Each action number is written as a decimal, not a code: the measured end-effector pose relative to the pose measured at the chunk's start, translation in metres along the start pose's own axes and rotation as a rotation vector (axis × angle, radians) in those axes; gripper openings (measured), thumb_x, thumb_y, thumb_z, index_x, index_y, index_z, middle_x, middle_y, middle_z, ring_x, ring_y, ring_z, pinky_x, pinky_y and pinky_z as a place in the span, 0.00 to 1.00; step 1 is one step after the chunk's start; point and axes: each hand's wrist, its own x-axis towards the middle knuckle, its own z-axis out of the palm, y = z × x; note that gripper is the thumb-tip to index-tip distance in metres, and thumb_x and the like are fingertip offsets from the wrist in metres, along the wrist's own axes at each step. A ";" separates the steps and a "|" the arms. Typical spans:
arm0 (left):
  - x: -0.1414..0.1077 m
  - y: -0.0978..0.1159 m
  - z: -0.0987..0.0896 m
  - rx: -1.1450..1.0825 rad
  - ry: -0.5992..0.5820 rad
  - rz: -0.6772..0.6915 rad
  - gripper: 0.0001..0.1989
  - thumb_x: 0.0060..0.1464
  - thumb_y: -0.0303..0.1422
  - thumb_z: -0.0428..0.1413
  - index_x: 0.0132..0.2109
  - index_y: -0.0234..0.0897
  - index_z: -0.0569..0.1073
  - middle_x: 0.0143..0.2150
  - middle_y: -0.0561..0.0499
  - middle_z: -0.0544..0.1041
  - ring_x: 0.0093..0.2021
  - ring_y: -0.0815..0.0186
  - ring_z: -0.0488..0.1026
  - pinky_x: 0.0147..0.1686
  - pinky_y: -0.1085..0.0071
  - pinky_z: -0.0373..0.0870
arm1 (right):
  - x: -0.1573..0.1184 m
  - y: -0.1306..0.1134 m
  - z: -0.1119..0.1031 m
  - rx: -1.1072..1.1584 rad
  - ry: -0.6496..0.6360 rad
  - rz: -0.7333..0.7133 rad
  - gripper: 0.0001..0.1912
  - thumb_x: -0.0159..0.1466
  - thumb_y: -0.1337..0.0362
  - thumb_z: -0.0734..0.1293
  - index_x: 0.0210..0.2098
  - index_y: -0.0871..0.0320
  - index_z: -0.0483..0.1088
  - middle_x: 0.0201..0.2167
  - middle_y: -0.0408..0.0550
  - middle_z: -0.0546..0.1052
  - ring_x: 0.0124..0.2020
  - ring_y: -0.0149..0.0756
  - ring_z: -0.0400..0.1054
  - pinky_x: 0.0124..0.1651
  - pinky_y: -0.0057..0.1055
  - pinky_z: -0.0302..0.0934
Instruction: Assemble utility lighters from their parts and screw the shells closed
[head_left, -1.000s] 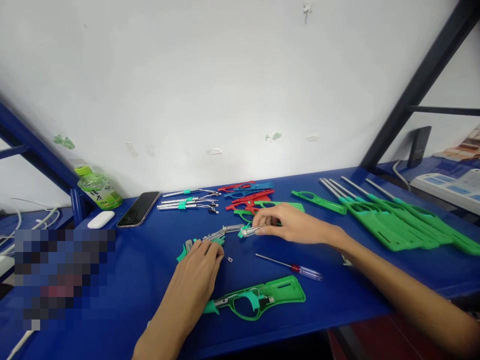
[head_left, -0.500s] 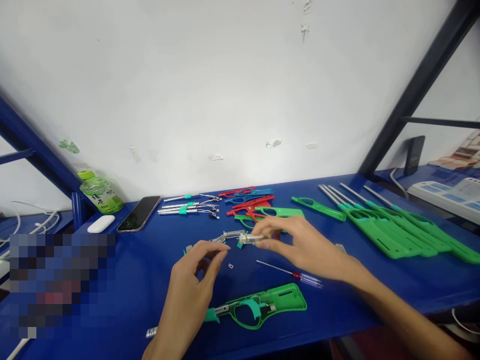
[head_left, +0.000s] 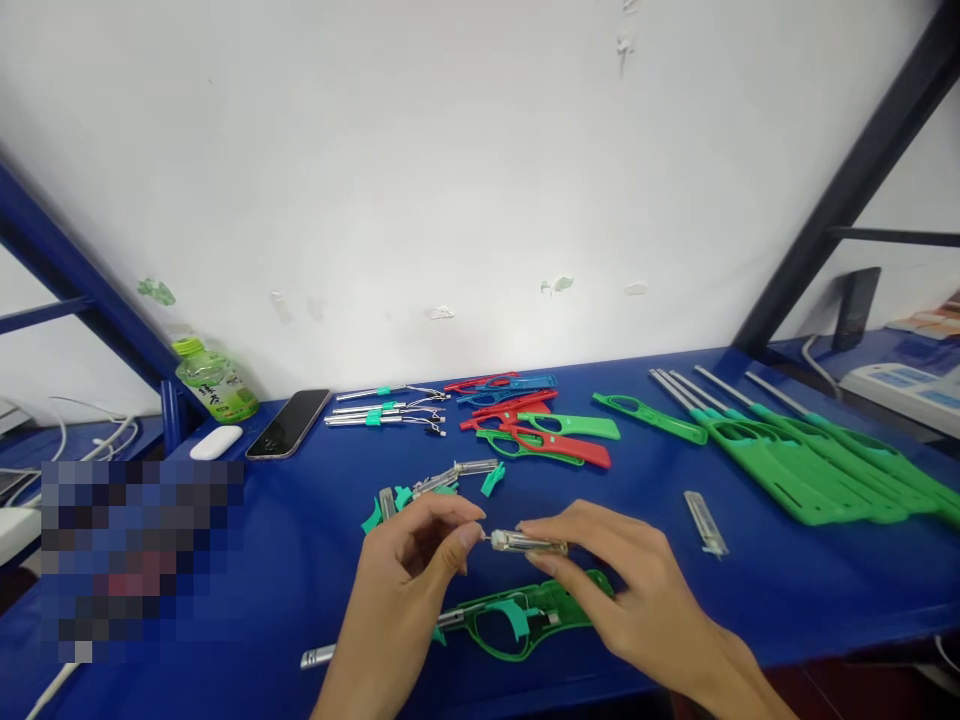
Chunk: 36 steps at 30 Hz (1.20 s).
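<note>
Above the green lighter shell (head_left: pixel 525 615), the right hand (head_left: pixel 622 590) grasps a clear fuel tube (head_left: pixel 529 543); the left hand (head_left: pixel 409 570) pinches its metal tip

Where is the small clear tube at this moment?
In the head view the small clear tube sits low and centre, held off the blue table between the right hand and the left hand, just above the open green lighter shell.

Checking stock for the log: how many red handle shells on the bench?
3, all mid-bench near the wall: one thin at the back, one beside the blue shell, one nearest, lying on the green shells. They overlap, so another may be hidden.
</note>
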 end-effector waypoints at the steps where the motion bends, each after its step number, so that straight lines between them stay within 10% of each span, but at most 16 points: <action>1: 0.000 0.001 0.001 -0.011 -0.003 -0.006 0.14 0.58 0.47 0.65 0.37 0.41 0.82 0.29 0.53 0.77 0.28 0.67 0.71 0.29 0.74 0.69 | 0.001 0.001 0.000 -0.003 -0.007 -0.011 0.10 0.74 0.65 0.70 0.53 0.50 0.80 0.38 0.44 0.87 0.32 0.35 0.80 0.36 0.31 0.75; 16: -0.004 -0.010 0.004 -0.198 -0.144 -0.085 0.19 0.64 0.50 0.63 0.36 0.40 0.72 0.30 0.58 0.65 0.28 0.72 0.59 0.26 0.76 0.56 | 0.000 0.007 0.000 -0.107 -0.058 -0.115 0.11 0.77 0.68 0.67 0.56 0.54 0.76 0.43 0.45 0.87 0.36 0.35 0.80 0.41 0.32 0.74; 23: -0.009 -0.011 0.009 -0.429 -0.201 -0.178 0.27 0.61 0.53 0.67 0.38 0.42 0.60 0.29 0.63 0.63 0.24 0.77 0.56 0.26 0.76 0.53 | -0.003 0.008 -0.003 -0.286 -0.121 -0.257 0.32 0.73 0.79 0.57 0.68 0.46 0.72 0.38 0.46 0.82 0.35 0.36 0.76 0.38 0.35 0.68; 36: -0.009 -0.012 0.008 -0.555 -0.259 -0.280 0.39 0.50 0.55 0.73 0.29 0.41 0.51 0.23 0.65 0.56 0.21 0.79 0.53 0.25 0.76 0.51 | -0.002 0.006 0.000 -0.355 -0.143 -0.360 0.29 0.74 0.81 0.58 0.67 0.54 0.73 0.37 0.46 0.79 0.33 0.36 0.64 0.38 0.34 0.60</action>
